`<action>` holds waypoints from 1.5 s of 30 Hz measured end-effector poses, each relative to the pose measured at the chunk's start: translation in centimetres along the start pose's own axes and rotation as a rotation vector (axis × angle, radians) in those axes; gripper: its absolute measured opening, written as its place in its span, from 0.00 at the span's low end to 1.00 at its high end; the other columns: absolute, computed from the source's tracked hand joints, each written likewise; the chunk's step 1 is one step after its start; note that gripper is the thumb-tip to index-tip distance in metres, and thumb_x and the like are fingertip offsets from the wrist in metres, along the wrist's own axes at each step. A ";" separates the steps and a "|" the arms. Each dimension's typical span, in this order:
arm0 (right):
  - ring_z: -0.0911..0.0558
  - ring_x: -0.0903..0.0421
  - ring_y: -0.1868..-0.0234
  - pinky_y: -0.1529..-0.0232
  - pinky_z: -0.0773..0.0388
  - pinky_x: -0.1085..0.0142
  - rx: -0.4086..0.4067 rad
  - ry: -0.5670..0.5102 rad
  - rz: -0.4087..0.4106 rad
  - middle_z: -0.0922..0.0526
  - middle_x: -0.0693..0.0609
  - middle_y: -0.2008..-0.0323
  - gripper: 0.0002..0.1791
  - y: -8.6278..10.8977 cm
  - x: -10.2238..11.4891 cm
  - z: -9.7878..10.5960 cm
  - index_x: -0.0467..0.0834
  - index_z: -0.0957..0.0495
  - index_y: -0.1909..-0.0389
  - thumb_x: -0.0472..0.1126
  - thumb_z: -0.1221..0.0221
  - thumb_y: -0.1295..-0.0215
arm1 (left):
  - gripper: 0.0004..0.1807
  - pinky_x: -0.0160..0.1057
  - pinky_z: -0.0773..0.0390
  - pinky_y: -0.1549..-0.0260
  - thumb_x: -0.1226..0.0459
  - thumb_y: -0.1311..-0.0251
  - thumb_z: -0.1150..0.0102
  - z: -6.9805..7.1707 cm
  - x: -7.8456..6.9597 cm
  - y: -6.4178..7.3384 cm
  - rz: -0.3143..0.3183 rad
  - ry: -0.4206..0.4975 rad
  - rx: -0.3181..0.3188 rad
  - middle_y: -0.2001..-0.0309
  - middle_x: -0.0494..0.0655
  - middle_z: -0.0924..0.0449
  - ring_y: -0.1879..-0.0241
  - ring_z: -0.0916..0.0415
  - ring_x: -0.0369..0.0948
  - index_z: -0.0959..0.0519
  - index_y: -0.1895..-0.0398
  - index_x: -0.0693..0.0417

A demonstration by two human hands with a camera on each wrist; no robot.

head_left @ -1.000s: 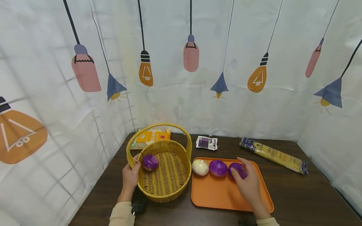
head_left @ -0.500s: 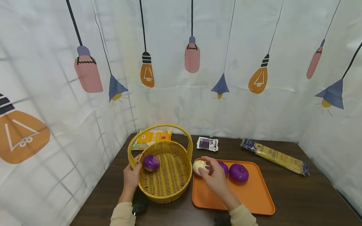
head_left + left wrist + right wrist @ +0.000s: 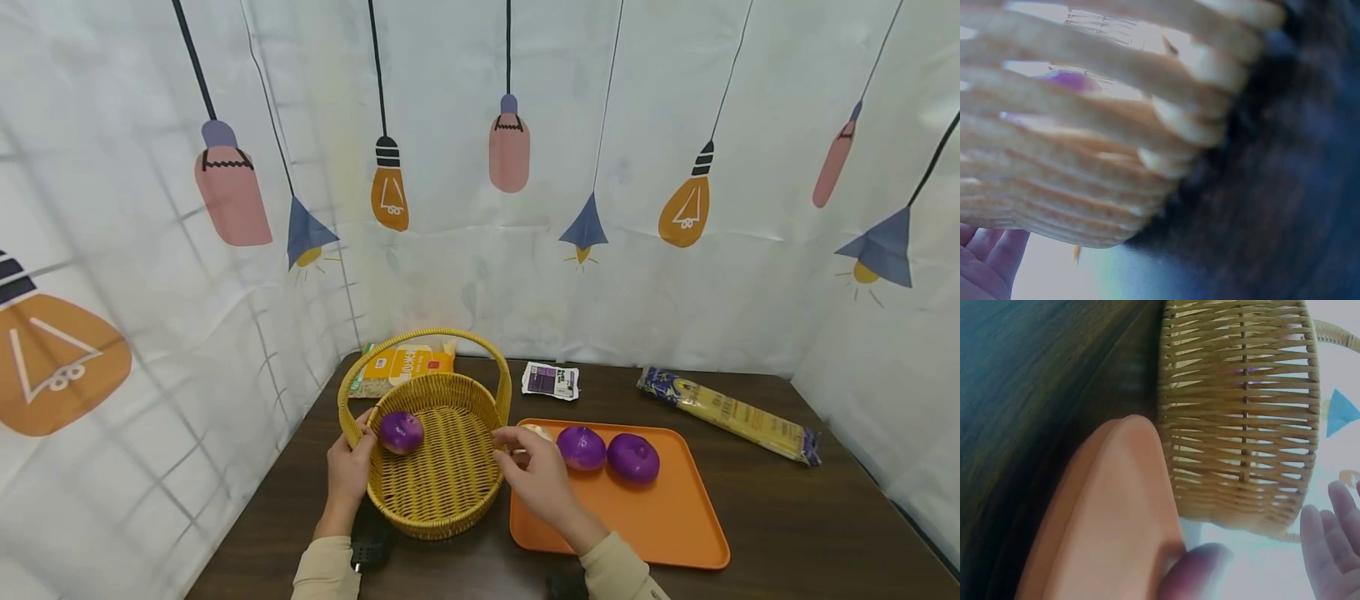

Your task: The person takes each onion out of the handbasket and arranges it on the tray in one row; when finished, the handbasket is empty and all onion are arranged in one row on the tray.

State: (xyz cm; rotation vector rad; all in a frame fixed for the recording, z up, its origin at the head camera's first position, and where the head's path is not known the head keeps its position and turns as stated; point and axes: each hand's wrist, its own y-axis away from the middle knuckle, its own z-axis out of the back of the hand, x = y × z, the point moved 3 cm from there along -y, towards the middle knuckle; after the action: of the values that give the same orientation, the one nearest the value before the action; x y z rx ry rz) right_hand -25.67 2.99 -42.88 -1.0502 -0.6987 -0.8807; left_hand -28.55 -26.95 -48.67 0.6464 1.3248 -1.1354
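My left hand [image 3: 351,467] grips the yellow woven basket [image 3: 433,527] at its left rim, by the foot of the arched handle. One purple onion [image 3: 401,432] lies inside the basket, at the left. My right hand [image 3: 542,477] is at the basket's right rim, its fingers loosely bent and holding nothing; the right wrist view shows the fingers [image 3: 1329,540] beside the woven wall [image 3: 1241,425]. Behind that hand, a white onion [image 3: 538,431] is mostly hidden on the orange tray [image 3: 637,525]. Two purple onions [image 3: 581,448] sit on the tray to its right.
Behind the basket lies a yellow bag of grain [image 3: 408,362]. A small white and purple packet [image 3: 551,381] is at the back middle, and a long noodle pack [image 3: 731,414] lies at the back right. A patterned white curtain [image 3: 465,275] closes off the table's far side.
My right hand has moved left, from the rightmost purple onion past the white onion to the basket's right rim. The left hand has kept its hold on the basket.
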 end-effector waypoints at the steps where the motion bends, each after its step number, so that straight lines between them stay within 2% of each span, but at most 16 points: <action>1: 0.17 0.48 0.57 0.59 0.19 0.66 0.001 0.002 0.002 0.16 0.49 0.57 0.13 -0.1 -0.4 -0.2 0.42 0.18 0.52 0.30 0.38 0.37 | 0.21 0.14 0.32 0.59 0.65 0.31 0.52 0.0 0.0 0.0 0.001 0.000 -0.001 0.39 0.58 0.25 0.40 0.28 0.50 0.25 0.37 0.60; 4: 0.17 0.54 0.58 0.60 0.20 0.66 0.016 0.003 0.023 0.15 0.53 0.56 0.13 -0.4 -1.5 -1.0 0.46 0.18 0.51 0.32 0.38 0.36 | 0.21 0.15 0.32 0.58 0.64 0.30 0.52 0.0 0.4 0.0 -0.012 -0.005 -0.011 0.39 0.57 0.24 0.40 0.28 0.49 0.25 0.37 0.58; 7: 0.18 0.57 0.58 0.60 0.20 0.66 0.047 0.008 0.069 0.15 0.56 0.56 0.13 -0.7 -1.7 -1.8 0.49 0.19 0.51 0.36 0.38 0.35 | 0.20 0.17 0.31 0.55 0.62 0.29 0.52 -0.1 1.0 -0.2 -0.034 -0.037 -0.033 0.39 0.53 0.24 0.40 0.28 0.47 0.24 0.37 0.56; 11: 0.17 0.53 0.55 0.57 0.19 0.59 0.093 -0.005 0.105 0.15 0.55 0.56 0.13 -1.2 -1.4 -2.9 0.49 0.19 0.50 0.38 0.38 0.34 | 0.20 0.33 0.28 0.45 0.61 0.29 0.52 -0.2 1.4 -0.3 -0.054 -0.082 -0.050 0.38 0.51 0.24 0.38 0.28 0.47 0.24 0.37 0.55; 13: 0.18 0.50 0.53 0.55 0.19 0.55 0.117 -0.023 0.086 0.15 0.53 0.55 0.13 -1.5 -1.4 -3.6 0.48 0.19 0.49 0.39 0.39 0.34 | 0.21 0.42 0.29 0.42 0.61 0.29 0.52 -0.2 1.5 -0.4 -0.056 -0.089 -0.048 0.37 0.51 0.25 0.38 0.29 0.47 0.25 0.37 0.56; 15: 0.19 0.48 0.52 0.54 0.20 0.53 0.139 -0.033 0.056 0.16 0.51 0.54 0.14 -2.0 -1.5 -4.2 0.46 0.19 0.48 0.39 0.39 0.33 | 0.21 0.46 0.31 0.41 0.62 0.29 0.53 -0.1 1.5 -0.4 -0.056 -0.094 -0.047 0.37 0.51 0.26 0.37 0.29 0.48 0.25 0.37 0.57; 16: 0.19 0.48 0.52 0.53 0.20 0.54 0.152 -0.034 0.032 0.16 0.51 0.54 0.14 -2.2 -1.5 -4.6 0.46 0.20 0.48 0.39 0.39 0.33 | 0.20 0.47 0.31 0.41 0.62 0.29 0.52 -0.1 1.4 -0.4 -0.056 -0.091 -0.045 0.36 0.51 0.26 0.37 0.30 0.48 0.24 0.38 0.57; 19: 0.20 0.48 0.51 0.53 0.20 0.57 0.182 -0.019 -0.017 0.16 0.50 0.52 0.15 -2.8 -1.8 -5.5 0.46 0.20 0.47 0.39 0.38 0.34 | 0.20 0.31 0.27 0.47 0.61 0.29 0.52 -0.2 1.4 -0.4 -0.059 -0.092 -0.049 0.38 0.52 0.25 0.39 0.28 0.48 0.24 0.38 0.56; 23: 0.20 0.47 0.48 0.52 0.21 0.61 0.213 0.009 -0.047 0.17 0.47 0.50 0.17 -3.6 -2.0 -6.5 0.46 0.21 0.46 0.42 0.37 0.35 | 0.20 0.14 0.34 0.58 0.61 0.29 0.51 -0.3 1.4 -0.3 -0.070 -0.088 -0.055 0.39 0.53 0.24 0.41 0.27 0.48 0.23 0.37 0.54; 26: 0.21 0.46 0.47 0.51 0.21 0.61 0.241 0.026 -0.070 0.18 0.46 0.49 0.20 -4.1 -2.0 -7.0 0.45 0.21 0.45 0.48 0.37 0.35 | 0.20 0.18 0.32 0.55 0.61 0.30 0.51 -0.3 1.3 -0.3 -0.075 -0.098 -0.056 0.38 0.51 0.24 0.41 0.27 0.48 0.23 0.37 0.54; 29: 0.21 0.46 0.47 0.49 0.22 0.58 0.270 0.050 -0.099 0.18 0.47 0.48 0.23 -4.5 -1.9 -7.5 0.44 0.22 0.44 0.51 0.37 0.35 | 0.20 0.31 0.28 0.49 0.61 0.29 0.51 -0.2 1.2 -0.2 -0.075 -0.107 -0.059 0.38 0.51 0.24 0.41 0.26 0.48 0.23 0.37 0.54; 32: 0.22 0.45 0.46 0.48 0.24 0.57 0.304 0.092 -0.122 0.19 0.46 0.46 0.26 -4.9 -1.6 -8.0 0.43 0.23 0.43 0.53 0.36 0.37 | 0.20 0.46 0.29 0.45 0.62 0.29 0.52 -0.2 1.2 -0.2 -0.072 -0.110 -0.055 0.38 0.52 0.24 0.41 0.26 0.48 0.24 0.37 0.54; 34: 0.22 0.44 0.46 0.48 0.24 0.56 0.334 0.130 -0.126 0.20 0.45 0.46 0.29 -5.1 -1.3 -8.4 0.41 0.23 0.42 0.54 0.35 0.38 | 0.21 0.49 0.28 0.45 0.61 0.29 0.52 -0.2 1.3 -0.2 -0.063 -0.111 -0.055 0.39 0.54 0.24 0.42 0.26 0.48 0.24 0.36 0.54; 37: 0.22 0.45 0.46 0.49 0.24 0.56 0.379 0.195 -0.132 0.19 0.46 0.47 0.32 -5.4 -0.7 -8.9 0.40 0.24 0.42 0.56 0.34 0.41 | 0.21 0.47 0.25 0.48 0.61 0.29 0.52 -0.2 1.4 -0.1 -0.055 -0.116 -0.056 0.40 0.56 0.23 0.43 0.25 0.49 0.25 0.36 0.54; 40: 0.21 0.47 0.46 0.50 0.24 0.55 0.426 0.249 -0.141 0.18 0.47 0.48 0.34 -5.7 0.0 -9.2 0.41 0.24 0.41 0.57 0.33 0.43 | 0.21 0.42 0.25 0.47 0.60 0.29 0.52 -0.2 1.5 -0.2 -0.053 -0.119 -0.054 0.40 0.55 0.23 0.43 0.25 0.48 0.24 0.36 0.53; 45: 0.20 0.53 0.50 0.51 0.23 0.59 0.540 0.321 -0.138 0.18 0.47 0.50 0.35 -6.2 1.2 -9.0 0.43 0.25 0.39 0.58 0.33 0.44 | 0.20 0.27 0.27 0.50 0.60 0.29 0.51 -0.3 1.4 -0.3 -0.064 -0.098 -0.049 0.40 0.50 0.22 0.42 0.25 0.47 0.24 0.37 0.52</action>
State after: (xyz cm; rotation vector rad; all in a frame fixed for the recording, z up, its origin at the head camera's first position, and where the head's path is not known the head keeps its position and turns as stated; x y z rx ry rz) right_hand -29.80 -7.23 -42.33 -0.3723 -0.6876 -0.8855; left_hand -29.10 -27.19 -49.98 0.5096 1.2927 -1.1680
